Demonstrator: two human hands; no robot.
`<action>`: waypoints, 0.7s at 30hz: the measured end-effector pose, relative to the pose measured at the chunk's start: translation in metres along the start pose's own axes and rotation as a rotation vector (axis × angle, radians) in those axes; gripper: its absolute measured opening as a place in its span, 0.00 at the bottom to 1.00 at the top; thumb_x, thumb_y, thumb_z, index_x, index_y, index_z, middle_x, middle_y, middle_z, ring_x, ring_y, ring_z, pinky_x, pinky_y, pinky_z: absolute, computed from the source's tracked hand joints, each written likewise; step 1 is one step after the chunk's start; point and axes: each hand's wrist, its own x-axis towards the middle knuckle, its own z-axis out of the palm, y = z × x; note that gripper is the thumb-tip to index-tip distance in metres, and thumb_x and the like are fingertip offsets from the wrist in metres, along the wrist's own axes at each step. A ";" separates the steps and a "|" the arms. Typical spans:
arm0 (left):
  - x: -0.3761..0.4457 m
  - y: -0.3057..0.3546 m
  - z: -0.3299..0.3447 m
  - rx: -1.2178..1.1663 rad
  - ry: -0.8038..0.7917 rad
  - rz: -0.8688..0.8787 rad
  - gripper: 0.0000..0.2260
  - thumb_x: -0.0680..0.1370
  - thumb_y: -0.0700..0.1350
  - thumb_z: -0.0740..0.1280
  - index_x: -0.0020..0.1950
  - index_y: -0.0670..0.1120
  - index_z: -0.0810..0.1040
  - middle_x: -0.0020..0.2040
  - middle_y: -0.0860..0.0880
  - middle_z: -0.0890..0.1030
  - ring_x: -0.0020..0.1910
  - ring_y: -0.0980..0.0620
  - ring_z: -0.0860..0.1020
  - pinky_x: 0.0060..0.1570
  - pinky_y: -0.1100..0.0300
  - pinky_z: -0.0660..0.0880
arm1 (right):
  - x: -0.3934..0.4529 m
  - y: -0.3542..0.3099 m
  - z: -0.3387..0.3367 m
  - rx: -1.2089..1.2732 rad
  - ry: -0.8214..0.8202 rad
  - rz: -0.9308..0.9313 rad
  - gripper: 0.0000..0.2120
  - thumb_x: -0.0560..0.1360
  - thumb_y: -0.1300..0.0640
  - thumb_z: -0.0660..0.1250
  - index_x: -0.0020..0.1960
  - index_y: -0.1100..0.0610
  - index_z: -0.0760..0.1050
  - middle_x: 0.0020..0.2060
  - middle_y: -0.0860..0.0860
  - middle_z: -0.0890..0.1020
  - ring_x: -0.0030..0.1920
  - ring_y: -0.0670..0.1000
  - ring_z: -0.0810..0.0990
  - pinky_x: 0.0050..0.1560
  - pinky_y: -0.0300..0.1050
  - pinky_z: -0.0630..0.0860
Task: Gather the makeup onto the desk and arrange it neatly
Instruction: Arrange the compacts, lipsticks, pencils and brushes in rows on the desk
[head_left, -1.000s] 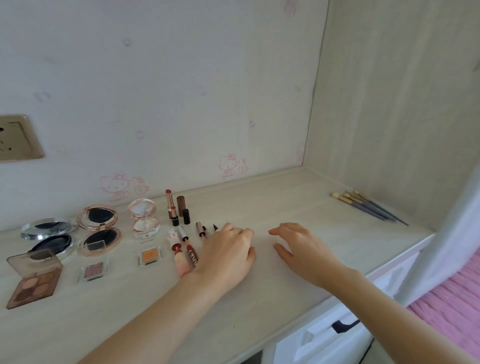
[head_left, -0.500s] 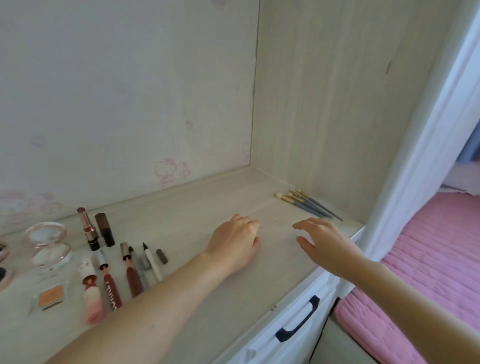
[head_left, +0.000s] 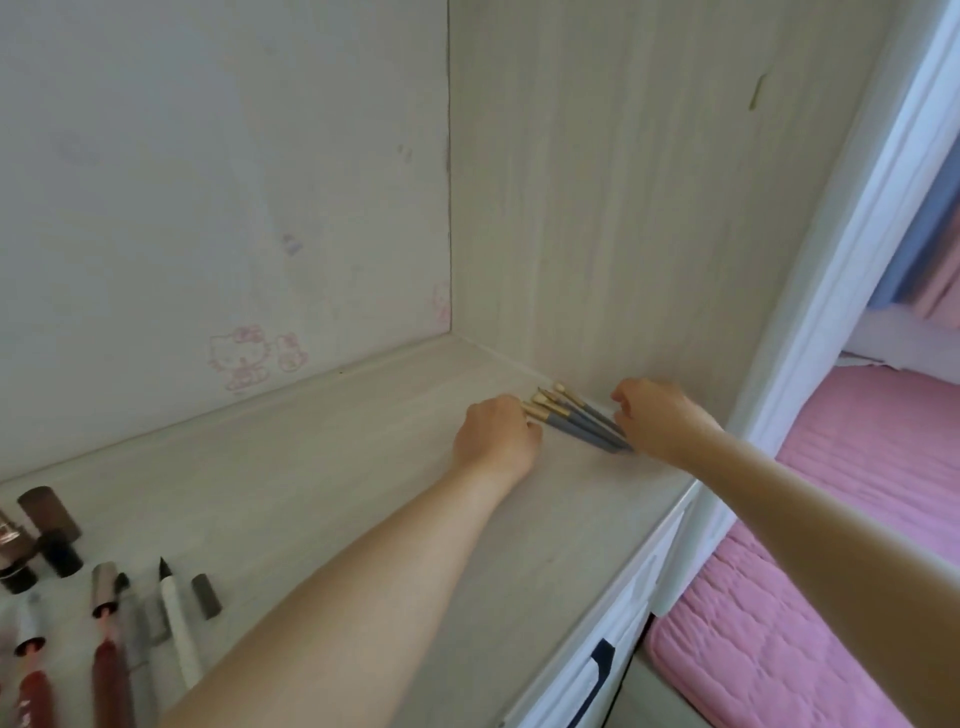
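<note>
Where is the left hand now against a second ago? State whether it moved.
Yes. The left hand moved right along the desk, away from the lip products, and now touches the brush tips by the side panel.

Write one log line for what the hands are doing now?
step: gather brushes | left hand: at brush heads | right hand: at handle ends | makeup brushes: flat on desk, by side panel | lifted: no

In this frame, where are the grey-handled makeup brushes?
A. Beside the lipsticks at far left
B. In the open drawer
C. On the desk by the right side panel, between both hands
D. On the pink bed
C: the makeup brushes lie on the desk by the side panel, left hand at the bristle ends, right hand at the handle tips.
</note>
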 end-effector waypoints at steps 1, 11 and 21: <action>0.006 0.004 0.003 0.009 -0.001 -0.027 0.12 0.77 0.48 0.61 0.56 0.45 0.78 0.57 0.42 0.79 0.56 0.41 0.77 0.52 0.53 0.75 | 0.003 -0.001 -0.001 -0.016 -0.008 0.017 0.14 0.78 0.60 0.58 0.63 0.55 0.73 0.56 0.58 0.79 0.53 0.60 0.78 0.54 0.51 0.77; 0.044 0.021 0.033 0.212 0.034 -0.129 0.21 0.78 0.61 0.58 0.62 0.48 0.75 0.63 0.45 0.76 0.62 0.41 0.73 0.57 0.54 0.68 | 0.022 -0.014 0.008 -0.093 0.000 0.038 0.12 0.76 0.60 0.66 0.59 0.60 0.76 0.55 0.59 0.79 0.54 0.60 0.78 0.55 0.49 0.77; 0.052 0.026 0.032 0.226 -0.018 -0.180 0.15 0.76 0.53 0.61 0.60 0.48 0.75 0.62 0.45 0.77 0.62 0.42 0.74 0.55 0.55 0.70 | 0.033 -0.013 0.020 -0.056 -0.053 0.069 0.09 0.75 0.62 0.65 0.54 0.62 0.79 0.51 0.60 0.81 0.52 0.59 0.80 0.47 0.43 0.75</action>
